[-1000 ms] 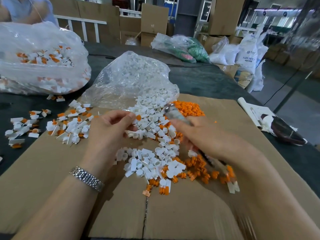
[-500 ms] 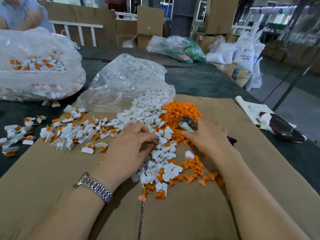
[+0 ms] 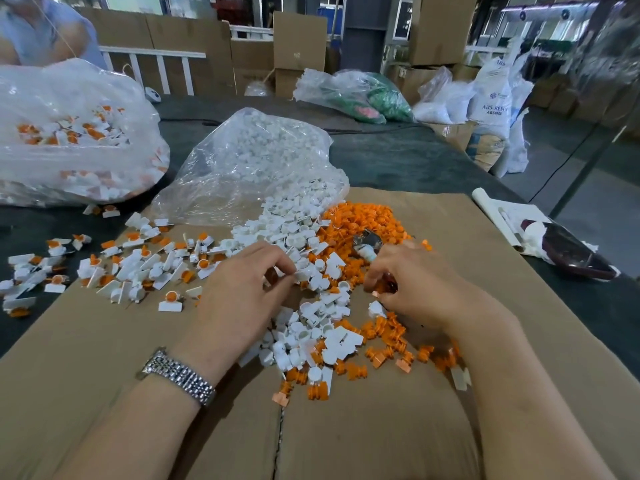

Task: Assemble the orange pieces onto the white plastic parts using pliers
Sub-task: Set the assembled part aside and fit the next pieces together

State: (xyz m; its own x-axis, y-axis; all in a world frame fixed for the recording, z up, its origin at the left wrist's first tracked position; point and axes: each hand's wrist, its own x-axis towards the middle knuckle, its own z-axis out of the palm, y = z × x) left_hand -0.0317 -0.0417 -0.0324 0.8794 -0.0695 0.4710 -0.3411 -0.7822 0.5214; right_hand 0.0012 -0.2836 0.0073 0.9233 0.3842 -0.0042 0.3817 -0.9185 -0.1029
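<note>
At twelve o'clock of the left hand (image 3: 242,292), pinching a white part (image 3: 300,276), right hand (image 3: 412,285) grips pliers (image 3: 367,244); seat orange squarely.

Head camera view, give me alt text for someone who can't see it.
Two bare hands work over mixed white plastic parts and orange pieces on cardboard: the left hand pinches a white part, the right hand grips pliers. Finished pieces lie to the left, bags of parts behind.
</note>
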